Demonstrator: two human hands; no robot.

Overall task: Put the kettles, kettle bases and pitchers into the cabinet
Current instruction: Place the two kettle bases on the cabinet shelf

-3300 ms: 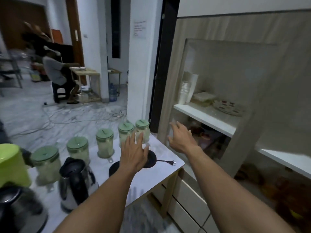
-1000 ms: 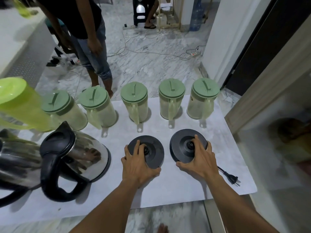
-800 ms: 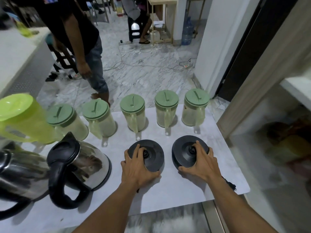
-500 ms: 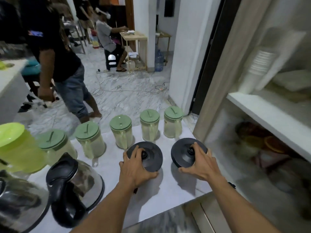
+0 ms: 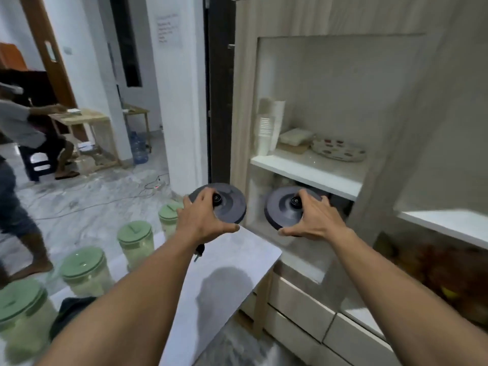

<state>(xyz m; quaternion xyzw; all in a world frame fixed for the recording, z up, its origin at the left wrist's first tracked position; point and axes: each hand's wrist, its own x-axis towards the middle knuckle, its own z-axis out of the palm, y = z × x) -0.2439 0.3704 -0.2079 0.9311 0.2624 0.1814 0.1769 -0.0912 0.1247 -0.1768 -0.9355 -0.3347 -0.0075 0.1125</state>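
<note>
Black kettle bases were gripped, one (image 5: 224, 207) in the left hand (image 5: 203, 220), another (image 5: 285, 211) in the right hand (image 5: 314, 220) (both held clear of the table (image 5: 237, 262)), facing the cabinet (image 5: 309, 170).

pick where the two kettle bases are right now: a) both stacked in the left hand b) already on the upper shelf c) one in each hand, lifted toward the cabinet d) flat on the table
c: the left hand grips one kettle base and the right hand grips the other base, both off the table in front of the cabinet.
</note>
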